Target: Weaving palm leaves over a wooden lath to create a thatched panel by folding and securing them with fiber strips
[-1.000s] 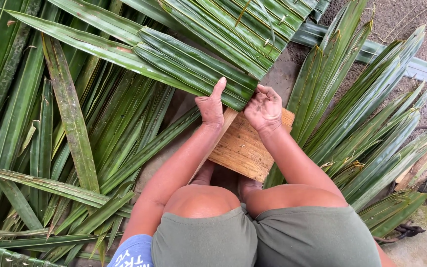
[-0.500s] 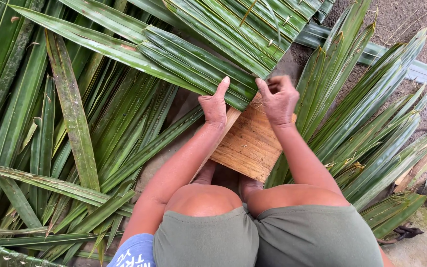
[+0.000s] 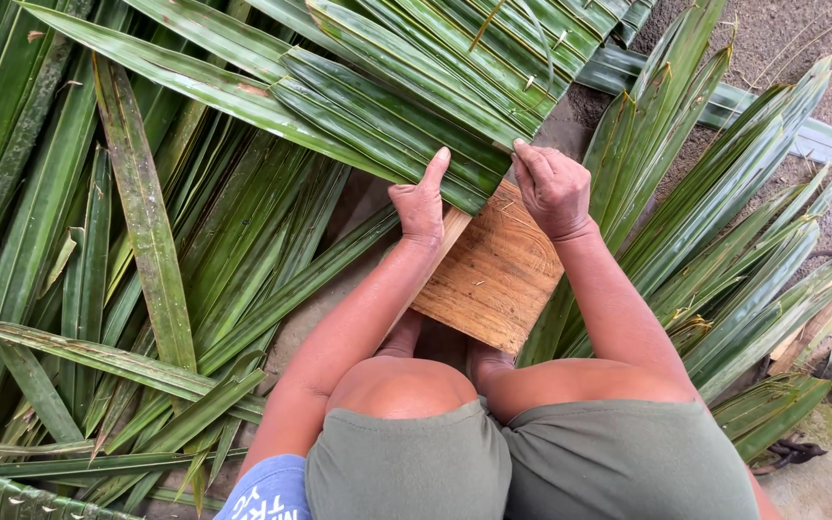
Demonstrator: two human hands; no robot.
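We see no pkgs, labels, signs or screens in the head view. Only printed item: white lettering on a blue garment (image 3: pixel 272 491) at the bottom edge, left of center, beside the olive shorts (image 3: pixel 493 462). Only a corner of it shows, cut off by the frame edge, lettering partly visible and tilted. Not a label or sign as far as we can tell, just fabric print.
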